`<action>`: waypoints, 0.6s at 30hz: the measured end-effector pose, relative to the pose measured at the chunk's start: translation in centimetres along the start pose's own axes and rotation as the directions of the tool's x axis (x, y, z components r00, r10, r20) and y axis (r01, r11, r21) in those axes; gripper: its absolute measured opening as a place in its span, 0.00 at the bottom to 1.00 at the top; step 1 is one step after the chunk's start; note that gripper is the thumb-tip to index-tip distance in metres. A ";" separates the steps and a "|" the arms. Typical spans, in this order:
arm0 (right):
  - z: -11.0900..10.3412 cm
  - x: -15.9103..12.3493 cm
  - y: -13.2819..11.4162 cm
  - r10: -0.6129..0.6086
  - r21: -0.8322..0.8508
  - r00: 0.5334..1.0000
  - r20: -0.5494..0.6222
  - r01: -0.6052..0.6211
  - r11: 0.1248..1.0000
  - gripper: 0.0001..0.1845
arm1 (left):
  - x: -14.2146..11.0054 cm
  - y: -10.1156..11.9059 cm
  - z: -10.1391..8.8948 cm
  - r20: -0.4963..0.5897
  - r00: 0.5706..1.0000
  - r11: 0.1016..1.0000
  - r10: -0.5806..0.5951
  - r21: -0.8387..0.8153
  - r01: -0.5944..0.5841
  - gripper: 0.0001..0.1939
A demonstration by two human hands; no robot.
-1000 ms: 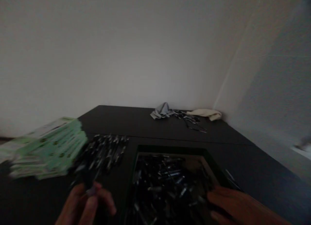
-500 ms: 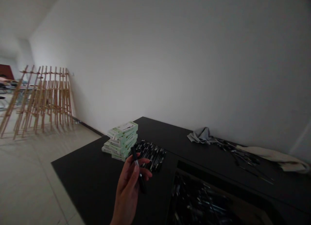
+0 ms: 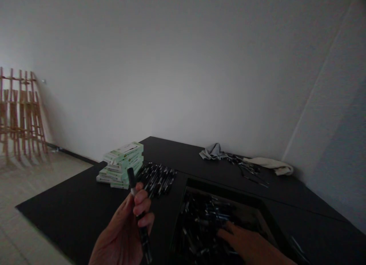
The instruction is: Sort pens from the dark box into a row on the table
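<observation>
Left hand fingers clamped on 1 pen; right hand spread among loose pens in box; laid-out pens beside green boxes; many left.

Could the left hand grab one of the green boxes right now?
Probably not straight away. The left hand already grips a black pen, so its fingers are busy. The green boxes sit farther back on the table, with nothing in between.

A: Room? Dim light. Plain white wall behind, a second wall meeting it at right.
B: Floor pale tile, left. Wooden easels lean there. Black table.
</observation>
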State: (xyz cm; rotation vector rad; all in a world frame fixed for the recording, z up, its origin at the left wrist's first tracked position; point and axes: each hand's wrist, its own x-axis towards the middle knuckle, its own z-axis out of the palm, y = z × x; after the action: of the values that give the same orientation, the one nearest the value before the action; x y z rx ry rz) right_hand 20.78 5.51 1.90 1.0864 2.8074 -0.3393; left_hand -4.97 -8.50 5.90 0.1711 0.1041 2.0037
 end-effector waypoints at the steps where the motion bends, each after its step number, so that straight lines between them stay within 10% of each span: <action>1: -0.2 -0.2 0.0 0.012 0.022 1.000 0.009 -0.012 1.000 0.38 | 0.0 0.1 -0.1 -0.017 1.000 1.000 -0.008 -0.006 0.008 0.16; 12: -1.3 -1.2 2.0 -0.013 0.054 1.000 -0.017 0.014 0.998 0.14 | -0.2 -0.7 -1.7 0.264 0.959 0.995 -0.099 0.020 0.097 0.19; 18: -2.2 -1.7 3.9 -0.024 0.073 0.996 -0.083 0.030 0.997 0.11 | 0.2 -1.1 -1.6 0.131 0.986 0.974 -0.104 0.216 0.074 0.09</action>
State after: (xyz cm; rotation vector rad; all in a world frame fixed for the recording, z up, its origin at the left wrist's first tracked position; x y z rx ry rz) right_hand 24.57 7.73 3.73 1.1022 2.9056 -0.4137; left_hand -4.31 -7.87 4.12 0.4360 0.2293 1.8826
